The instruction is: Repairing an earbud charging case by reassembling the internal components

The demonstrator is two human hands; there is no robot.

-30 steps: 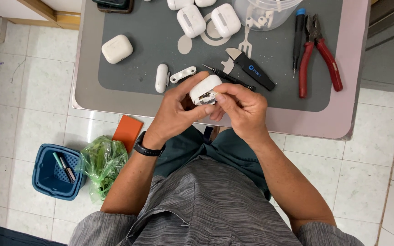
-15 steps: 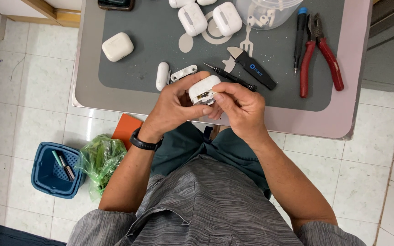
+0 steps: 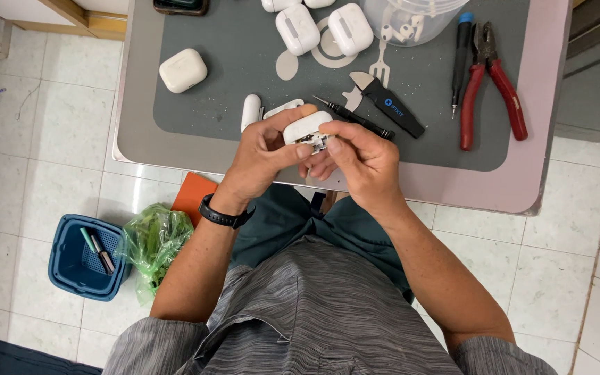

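Observation:
My left hand grips a small white earbud case with its innards exposed, held just above the near edge of the grey work mat. My right hand pinches at the small metal parts on the case's open side with thumb and fingertips. A white case shell piece and a thin white strip lie on the mat right behind my left hand. A black screwdriver lies just beyond my right hand.
On the mat lie a black pry tool, red pliers, a blue-capped driver, three more white cases and a clear tub. On the floor stand a blue basket and a green bag.
Both hands with the case have shifted slightly; the right fingers keep working at the case's open side. Nothing on the mat has moved.

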